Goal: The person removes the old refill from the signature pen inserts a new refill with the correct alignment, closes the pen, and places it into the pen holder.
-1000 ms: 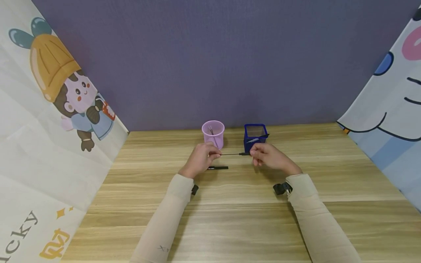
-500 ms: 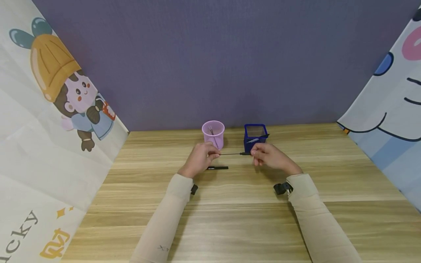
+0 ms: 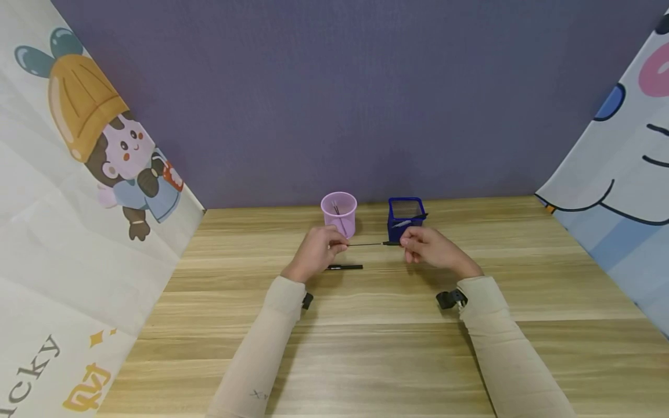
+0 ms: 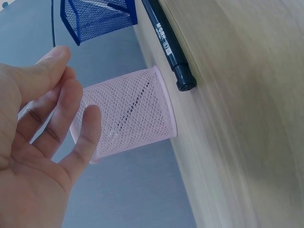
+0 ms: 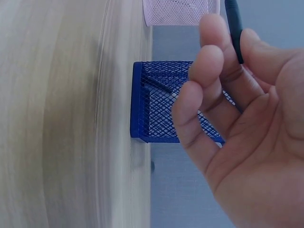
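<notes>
Between my hands, level above the table, is a thin dark rod (image 3: 364, 244) with a thicker, tapered black end (image 5: 233, 26). My left hand (image 3: 317, 251) pinches the thin part (image 4: 52, 23) between thumb and forefinger, the other fingers loosely bent. The thumb and forefinger of my right hand (image 3: 431, 249) pinch the thick end. Below the rod, a black pen (image 3: 347, 267) with white lettering lies on the table, partly covered by my left hand in the head view. A pink mesh cup (image 4: 128, 111) stands behind my left hand, and a blue mesh pen holder (image 5: 137, 109) behind my right.
Slim metal prongs (image 3: 336, 206) stick up inside the pink cup. A dark, slender item (image 3: 418, 217) leans in the blue holder. Both containers stand at the back of the wooden table (image 3: 376, 360), before a grey-purple panel (image 3: 366, 104).
My hands have drawn very slightly apart, the left to the left and the right to the right. A little more of the thin rod shows between them. The pen and containers have not moved.
</notes>
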Available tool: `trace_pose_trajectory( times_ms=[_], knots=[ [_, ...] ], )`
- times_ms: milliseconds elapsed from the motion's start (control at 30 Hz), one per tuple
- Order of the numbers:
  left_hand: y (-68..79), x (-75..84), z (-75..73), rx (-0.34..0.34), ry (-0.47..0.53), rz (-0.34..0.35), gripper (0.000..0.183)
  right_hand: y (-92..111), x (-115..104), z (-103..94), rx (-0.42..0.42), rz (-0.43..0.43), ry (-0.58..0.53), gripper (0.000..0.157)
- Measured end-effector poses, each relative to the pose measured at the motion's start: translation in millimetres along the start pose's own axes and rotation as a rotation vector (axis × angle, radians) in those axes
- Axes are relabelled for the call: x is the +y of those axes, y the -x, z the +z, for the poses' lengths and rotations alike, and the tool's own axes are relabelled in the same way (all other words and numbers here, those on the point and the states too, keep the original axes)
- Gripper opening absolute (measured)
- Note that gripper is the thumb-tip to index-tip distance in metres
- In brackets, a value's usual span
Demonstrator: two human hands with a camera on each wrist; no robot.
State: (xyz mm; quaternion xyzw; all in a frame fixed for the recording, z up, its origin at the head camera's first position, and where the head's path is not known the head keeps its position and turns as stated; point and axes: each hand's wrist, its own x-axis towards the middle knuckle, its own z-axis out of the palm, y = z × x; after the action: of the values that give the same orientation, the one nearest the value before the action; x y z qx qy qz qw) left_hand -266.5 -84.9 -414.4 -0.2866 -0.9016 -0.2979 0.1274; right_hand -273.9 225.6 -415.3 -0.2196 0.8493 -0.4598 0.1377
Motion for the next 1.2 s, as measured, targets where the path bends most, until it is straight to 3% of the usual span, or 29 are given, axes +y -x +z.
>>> trace_pose_trajectory(
  times_ms=[1200],
  knots=[
    [2.9,-9.4,-4.5,-0.033,-0.028,-0.045,0.004,-0.5,0.5,-1.1,0.002,-0.014,0.004,0.027]
  ],
)
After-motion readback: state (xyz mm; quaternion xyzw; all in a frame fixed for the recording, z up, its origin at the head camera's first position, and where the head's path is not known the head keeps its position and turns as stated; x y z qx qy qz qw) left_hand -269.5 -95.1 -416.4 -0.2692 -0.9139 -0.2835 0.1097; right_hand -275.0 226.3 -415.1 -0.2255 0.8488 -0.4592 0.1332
